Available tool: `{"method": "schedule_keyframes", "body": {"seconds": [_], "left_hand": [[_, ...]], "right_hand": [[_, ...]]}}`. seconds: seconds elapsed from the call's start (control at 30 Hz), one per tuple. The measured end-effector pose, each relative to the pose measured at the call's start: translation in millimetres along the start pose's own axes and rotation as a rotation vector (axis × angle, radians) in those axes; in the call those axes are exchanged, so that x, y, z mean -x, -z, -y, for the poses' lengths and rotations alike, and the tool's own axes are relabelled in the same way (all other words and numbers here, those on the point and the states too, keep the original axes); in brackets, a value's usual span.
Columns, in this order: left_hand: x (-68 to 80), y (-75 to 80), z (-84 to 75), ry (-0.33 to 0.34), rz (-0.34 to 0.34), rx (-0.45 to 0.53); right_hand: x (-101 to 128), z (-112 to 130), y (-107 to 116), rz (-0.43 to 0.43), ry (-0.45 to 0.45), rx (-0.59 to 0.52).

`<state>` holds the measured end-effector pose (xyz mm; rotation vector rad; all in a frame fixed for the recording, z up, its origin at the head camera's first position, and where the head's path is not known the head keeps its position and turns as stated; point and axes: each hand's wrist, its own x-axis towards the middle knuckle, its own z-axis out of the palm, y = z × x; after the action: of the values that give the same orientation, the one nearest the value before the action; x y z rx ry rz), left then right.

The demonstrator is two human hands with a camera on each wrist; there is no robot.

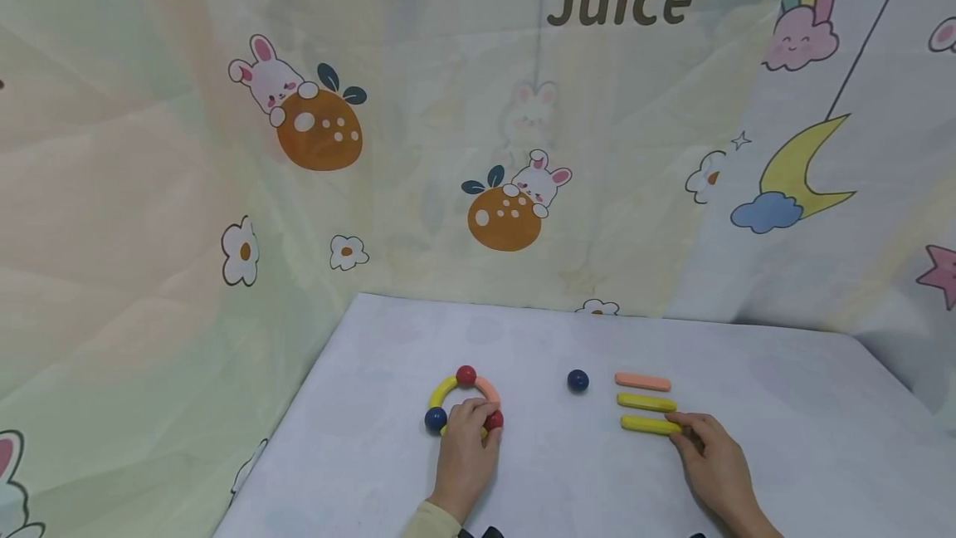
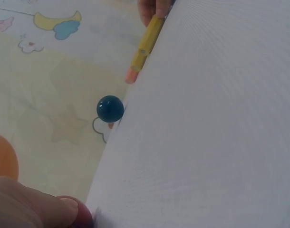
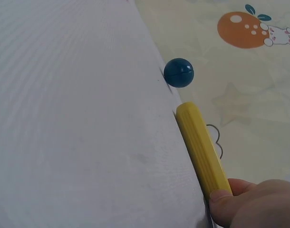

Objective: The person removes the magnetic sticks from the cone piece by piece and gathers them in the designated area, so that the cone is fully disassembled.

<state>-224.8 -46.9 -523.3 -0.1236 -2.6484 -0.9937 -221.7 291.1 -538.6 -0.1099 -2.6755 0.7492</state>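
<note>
A ring of curved rods and balls (image 1: 442,390) lies on the white tabletop, with yellow and pink arcs between red and blue balls. My left hand (image 1: 468,447) covers part of its lower side. Thumb and fingers there pinch the red ball (image 2: 83,214) at the ring's right. Over to the right, my right hand (image 1: 713,459) pinches the right end of the nearest yellow stick (image 1: 648,424) between thumb and finger. In the right wrist view this yellow stick (image 3: 202,149) points away from the fingertips, its ridged side showing.
Behind the held stick lie another yellow stick (image 1: 646,402) and a pink stick (image 1: 642,382), roughly parallel. A loose dark blue ball (image 1: 578,381) sits between ring and sticks. A printed curtain (image 1: 418,106) hangs along the table's back and left edges.
</note>
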Motion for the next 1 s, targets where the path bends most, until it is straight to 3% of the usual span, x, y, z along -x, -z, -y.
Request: {"method": "schedule_keyframes", "body": {"seconds": [0.4,0.6,0.73,0.8,0.87,1.0], "left_hand": [[1.8,-0.8,2.5,-0.045,-0.022,0.038],[3.9,-2.4,2.1,-0.122,0.045,0.089],[6.1,-2.9,1.1,-0.186,0.109,0.201],[6.8,-2.3,0.3,-0.194,0.120,0.238],[6.7,-0.5,-0.3,-0.209,0.073,0.224],[5.3,4.6,-0.6,-0.214,-0.125,0.088]], "right_hand": [[0.8,3.6,-2.3,-0.035,-0.050,-0.036],[2.9,6.7,-0.9,-0.172,-0.158,-0.099],[9.7,26.3,-3.6,-0.222,-0.101,-0.133],[15.0,43.0,-7.3,-0.161,-0.058,-0.165],[20.7,62.3,-11.6,-0.032,-0.028,-0.214],[30.4,98.6,-20.7,0.286,-0.005,-0.322]]}}
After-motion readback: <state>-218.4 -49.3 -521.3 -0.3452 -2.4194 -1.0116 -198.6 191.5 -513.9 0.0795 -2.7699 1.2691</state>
